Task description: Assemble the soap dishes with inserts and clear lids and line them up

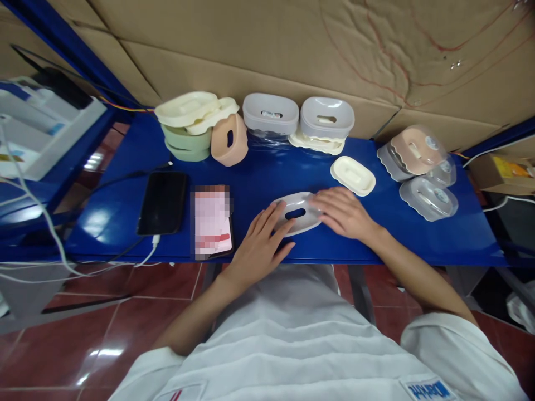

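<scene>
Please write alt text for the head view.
A person's left hand and right hand touch opposite ends of a slotted gray oval piece on a blue table. Cream, green, peach and gray pieces stand behind, clear-covered pieces at right; a black phone and a phone with a pixelated screen lie at left.

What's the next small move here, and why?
I'd probably steady the grey slotted piece with the left hand and reach the right hand toward the cream tray: it lies alone just beyond that hand, and the left hand already touches the piece.
</scene>
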The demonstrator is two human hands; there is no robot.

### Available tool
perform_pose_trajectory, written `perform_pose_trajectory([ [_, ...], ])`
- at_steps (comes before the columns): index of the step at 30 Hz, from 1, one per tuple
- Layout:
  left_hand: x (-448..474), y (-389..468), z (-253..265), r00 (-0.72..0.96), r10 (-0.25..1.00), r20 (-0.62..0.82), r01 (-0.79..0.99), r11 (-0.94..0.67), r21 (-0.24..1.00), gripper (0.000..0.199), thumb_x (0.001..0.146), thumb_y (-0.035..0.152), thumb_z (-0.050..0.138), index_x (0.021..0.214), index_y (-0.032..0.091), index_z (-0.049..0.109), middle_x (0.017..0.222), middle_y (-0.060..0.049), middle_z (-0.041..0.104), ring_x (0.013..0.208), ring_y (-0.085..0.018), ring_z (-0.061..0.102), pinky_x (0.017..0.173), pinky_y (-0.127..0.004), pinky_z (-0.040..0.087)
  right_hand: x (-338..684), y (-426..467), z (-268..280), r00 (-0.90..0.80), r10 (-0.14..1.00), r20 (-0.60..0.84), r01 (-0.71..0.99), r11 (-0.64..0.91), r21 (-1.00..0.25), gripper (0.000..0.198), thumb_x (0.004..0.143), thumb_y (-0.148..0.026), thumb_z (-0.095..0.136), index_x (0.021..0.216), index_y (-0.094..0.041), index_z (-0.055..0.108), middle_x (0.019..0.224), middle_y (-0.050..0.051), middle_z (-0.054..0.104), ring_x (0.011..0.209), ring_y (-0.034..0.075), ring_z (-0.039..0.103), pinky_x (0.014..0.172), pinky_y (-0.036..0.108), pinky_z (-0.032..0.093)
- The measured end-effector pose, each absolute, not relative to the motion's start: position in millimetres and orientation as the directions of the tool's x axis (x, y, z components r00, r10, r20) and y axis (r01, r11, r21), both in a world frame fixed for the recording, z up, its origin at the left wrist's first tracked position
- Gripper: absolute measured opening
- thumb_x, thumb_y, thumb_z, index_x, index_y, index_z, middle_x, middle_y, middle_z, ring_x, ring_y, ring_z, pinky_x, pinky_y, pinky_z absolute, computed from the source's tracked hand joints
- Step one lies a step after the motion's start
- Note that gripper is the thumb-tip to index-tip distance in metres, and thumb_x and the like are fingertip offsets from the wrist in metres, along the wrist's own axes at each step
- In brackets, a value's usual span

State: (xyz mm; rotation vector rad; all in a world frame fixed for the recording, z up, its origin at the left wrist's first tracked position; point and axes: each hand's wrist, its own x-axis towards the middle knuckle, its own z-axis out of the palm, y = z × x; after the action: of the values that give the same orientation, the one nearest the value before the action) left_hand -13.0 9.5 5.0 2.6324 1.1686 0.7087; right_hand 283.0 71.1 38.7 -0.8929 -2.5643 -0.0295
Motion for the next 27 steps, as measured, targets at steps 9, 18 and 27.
perform_pose_trajectory([
  [9,-13,8,5,0.486,0.782,0.391,0.702,-0.616,0.357,0.040,0.109,0.023,0.057,0.149,0.023,0.060,0.174,-0.017,0.038,0.164,-0.040,0.032,0.126,-0.065,0.041,342,108,27,-0.317,0.902,0.293,0.916,0.371,-0.150,0.039,0.109,-0.039,0.051,0.134,-0.019,0.072,0.134,0.016,0.075,0.129,0.037,0.066,0.104,0.056,0.052],
  [18,-19,10,9,0.338,0.783,0.521,0.589,-0.608,0.532,0.044,0.110,0.017,0.054,0.153,0.023,0.054,0.160,-0.010,0.059,0.166,-0.031,0.028,0.132,-0.058,0.038,281,69,31,-0.678,0.653,0.337,0.577,0.757,-0.306,0.024,0.108,-0.034,0.059,0.125,-0.022,0.072,0.134,0.013,0.073,0.132,0.028,0.067,0.109,0.047,0.056],
  [27,-12,11,7,0.419,0.787,0.454,0.626,-0.612,0.483,0.038,0.110,0.018,0.052,0.147,0.019,0.057,0.162,-0.015,0.053,0.168,-0.035,0.021,0.131,-0.059,0.040,274,54,28,-0.571,0.573,0.588,0.597,0.781,-0.182,0.031,0.099,-0.042,0.073,0.125,-0.026,0.068,0.122,0.011,0.075,0.122,0.031,0.072,0.101,0.051,0.058],
])
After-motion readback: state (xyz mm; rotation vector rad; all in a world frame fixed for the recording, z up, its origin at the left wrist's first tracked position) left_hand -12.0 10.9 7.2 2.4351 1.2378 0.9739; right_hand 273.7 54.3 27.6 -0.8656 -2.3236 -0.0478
